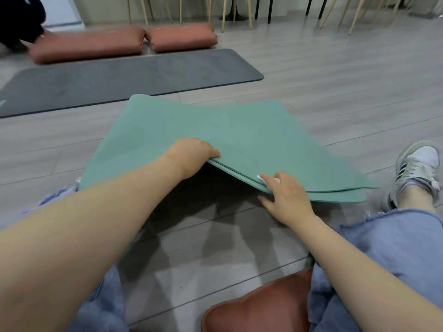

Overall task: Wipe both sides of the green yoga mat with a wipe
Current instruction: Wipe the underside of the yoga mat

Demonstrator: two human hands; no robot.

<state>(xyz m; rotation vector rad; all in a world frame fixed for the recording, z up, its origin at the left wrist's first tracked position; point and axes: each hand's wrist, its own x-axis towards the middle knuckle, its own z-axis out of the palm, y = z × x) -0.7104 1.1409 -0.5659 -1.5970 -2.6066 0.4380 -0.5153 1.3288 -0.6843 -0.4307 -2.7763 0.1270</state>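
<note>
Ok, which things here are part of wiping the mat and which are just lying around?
In use:
green yoga mat, lifted at its near edge
left hand, gripping the mat
right hand, holding the wipe

Lying about:
grey mat
orange bolsters
orange cushion

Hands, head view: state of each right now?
Left hand: grip closed on the lifted edge of the green mat.
Right hand: grip on the mat's edge, white wipe under its fingers.

The wipe (261,180) is mostly hidden under the right hand (286,200), only a white scrap showing at the fingertips. The left hand's (191,156) fingers are hidden beneath the mat (215,130). The grey mat (119,80) beyond the hands is cut off at the frame's left edge. The bolsters (96,44) beyond it are blurred.
</note>
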